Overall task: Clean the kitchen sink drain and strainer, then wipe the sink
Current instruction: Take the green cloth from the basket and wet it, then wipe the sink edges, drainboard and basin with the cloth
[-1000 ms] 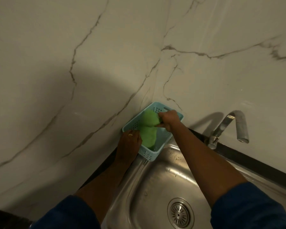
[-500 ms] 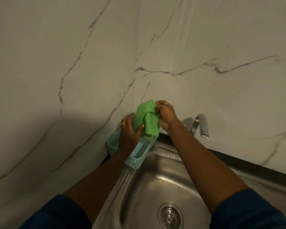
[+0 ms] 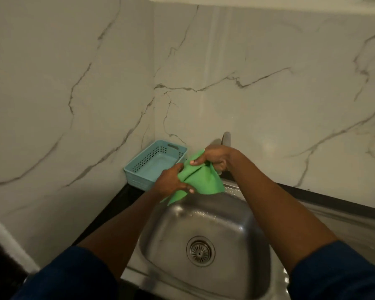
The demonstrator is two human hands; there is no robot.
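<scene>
A green cloth [image 3: 200, 180] hangs between both hands above the back rim of the steel sink [image 3: 167, 232]. My left hand [image 3: 171, 180] grips its lower left part and my right hand [image 3: 214, 158] pinches its upper edge. The cloth is partly spread, with a corner drooping over the basin. The round metal strainer [image 3: 200, 250] sits in the drain at the bottom of the basin. The basin looks wet near its back wall.
A light blue perforated basket [image 3: 154, 163] stands in the counter corner left of the sink, with nothing in it. The tap [image 3: 225, 137] is mostly hidden behind my right hand. Marble walls meet in the corner behind. A drainboard [image 3: 344, 226] lies to the right.
The cloth was lifted out of the blue basket and carried right, over the sink's back rim. Both hands have pulled it partly open. The view has tilted down toward the basin.
</scene>
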